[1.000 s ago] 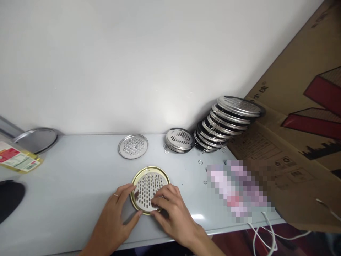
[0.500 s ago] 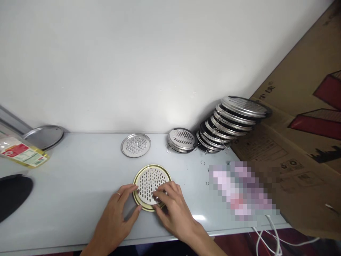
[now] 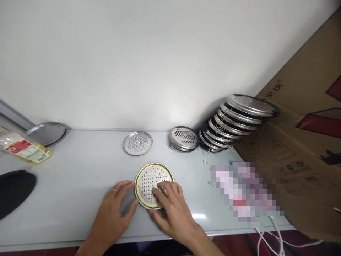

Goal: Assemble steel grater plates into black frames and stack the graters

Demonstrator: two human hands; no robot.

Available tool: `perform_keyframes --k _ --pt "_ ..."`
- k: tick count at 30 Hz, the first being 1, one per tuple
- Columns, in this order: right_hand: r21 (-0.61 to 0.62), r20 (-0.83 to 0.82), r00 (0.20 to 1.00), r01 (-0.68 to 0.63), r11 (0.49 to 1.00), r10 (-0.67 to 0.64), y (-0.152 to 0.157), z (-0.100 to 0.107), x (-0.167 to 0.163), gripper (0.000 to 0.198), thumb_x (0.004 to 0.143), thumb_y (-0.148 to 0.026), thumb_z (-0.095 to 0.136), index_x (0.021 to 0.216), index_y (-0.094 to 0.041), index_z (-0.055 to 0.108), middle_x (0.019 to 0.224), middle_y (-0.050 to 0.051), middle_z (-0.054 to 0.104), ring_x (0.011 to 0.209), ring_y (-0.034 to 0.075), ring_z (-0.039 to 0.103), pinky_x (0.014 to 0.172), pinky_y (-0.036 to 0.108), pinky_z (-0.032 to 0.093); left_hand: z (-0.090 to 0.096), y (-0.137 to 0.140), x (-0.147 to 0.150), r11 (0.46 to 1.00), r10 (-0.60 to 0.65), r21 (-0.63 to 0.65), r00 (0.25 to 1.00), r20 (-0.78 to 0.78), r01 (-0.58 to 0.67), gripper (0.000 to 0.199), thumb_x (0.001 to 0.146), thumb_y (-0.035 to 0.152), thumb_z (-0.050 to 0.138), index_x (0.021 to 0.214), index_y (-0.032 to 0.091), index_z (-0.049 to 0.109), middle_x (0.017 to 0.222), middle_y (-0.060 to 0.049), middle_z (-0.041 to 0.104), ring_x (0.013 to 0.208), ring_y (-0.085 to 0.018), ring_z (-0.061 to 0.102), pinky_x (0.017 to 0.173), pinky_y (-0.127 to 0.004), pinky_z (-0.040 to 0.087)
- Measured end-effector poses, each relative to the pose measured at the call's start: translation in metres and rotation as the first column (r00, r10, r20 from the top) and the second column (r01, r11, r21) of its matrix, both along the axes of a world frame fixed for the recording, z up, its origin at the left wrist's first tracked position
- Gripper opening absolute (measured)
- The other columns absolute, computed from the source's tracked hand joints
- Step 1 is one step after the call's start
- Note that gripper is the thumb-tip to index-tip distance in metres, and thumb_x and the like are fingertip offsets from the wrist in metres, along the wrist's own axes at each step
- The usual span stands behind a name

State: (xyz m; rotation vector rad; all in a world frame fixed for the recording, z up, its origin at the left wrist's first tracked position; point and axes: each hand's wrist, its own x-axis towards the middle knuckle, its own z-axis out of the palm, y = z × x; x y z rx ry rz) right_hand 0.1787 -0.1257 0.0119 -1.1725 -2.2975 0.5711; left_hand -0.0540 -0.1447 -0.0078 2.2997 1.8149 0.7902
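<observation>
A round metal grater disc (image 3: pixel 149 181) with rows of holes lies inside a gold-rimmed round lid or tray (image 3: pixel 141 203) near the table's front edge. On the left, my left hand (image 3: pixel 114 206) is open; its thumb and fingertips are at the rim, holding nothing I can see. My right hand (image 3: pixel 173 209) rests bent fingertips on the right part of the grater disc and covers it there. Its thumb is spread out by the front rim. Behind them, a second perforated grater disc (image 3: pixel 137 143) lies flat.
A leaning stack of round graters (image 3: pixel 237 121) and a shorter grater pile (image 3: pixel 184 138) stand at the back right, beside a cardboard box (image 3: pixel 287 153). Small wire rings (image 3: pixel 205 162) lie nearby. At left are a bottle (image 3: pixel 29 149), a metal disc (image 3: pixel 48 131) and a black disc (image 3: pixel 16 190).
The holes in the disc under my right hand look different in shape and direction, as if it has turned. My left fingertips have drawn slightly away from the disc. The view has shifted slightly.
</observation>
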Motion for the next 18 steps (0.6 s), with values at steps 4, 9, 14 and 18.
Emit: perform_keyframes --k 4,9,14,18 --pt "-0.012 0.076 0.997 -0.02 1.0 0.021 0.001 -0.002 -0.001 0.051 0.088 -0.037 0.064 0.135 -0.022 0.051 0.138 0.012 0.052 0.127 0.034 0.041 0.108 0.056 0.031 0.01 0.0 -0.003 0.996 -0.037 0.069 0.981 -0.188 0.051 0.032 0.086 0.033 0.063 0.118 0.031 0.06 0.123 -0.007 0.062 0.112 -0.03 0.059 0.095 -0.051 0.047" --pt "-0.02 0.115 0.993 -0.017 1.0 0.019 0.0 -0.003 -0.001 0.05 0.089 -0.038 0.062 0.136 -0.025 0.051 0.14 0.011 0.051 0.129 0.034 0.041 0.11 0.057 0.031 0.023 0.002 0.008 0.996 -0.047 0.063 0.949 -0.31 0.07 0.035 0.085 0.034 0.062 0.119 0.027 0.062 0.122 -0.009 0.064 0.113 -0.031 0.058 0.094 -0.052 0.046" --pt "-0.026 0.136 0.99 -0.031 0.999 0.034 0.0 -0.004 0.0 0.047 0.093 -0.041 0.057 0.137 -0.026 0.05 0.143 0.011 0.05 0.131 0.034 0.04 0.111 0.057 0.029 0.026 0.005 0.02 0.997 -0.051 0.038 0.948 -0.314 0.066 0.033 0.085 0.037 0.062 0.115 0.024 0.062 0.12 -0.01 0.064 0.115 -0.033 0.056 0.097 -0.053 0.043" --pt "-0.033 0.144 0.989 -0.033 0.999 0.038 0.001 -0.005 0.0 0.048 0.093 -0.043 0.056 0.137 -0.026 0.049 0.144 0.01 0.049 0.132 0.034 0.04 0.111 0.058 0.028 0.019 0.007 0.024 0.999 -0.025 0.031 0.973 -0.229 0.033 0.035 0.084 0.039 0.064 0.115 0.023 0.061 0.12 -0.01 0.062 0.119 -0.033 0.053 0.097 -0.051 0.044"
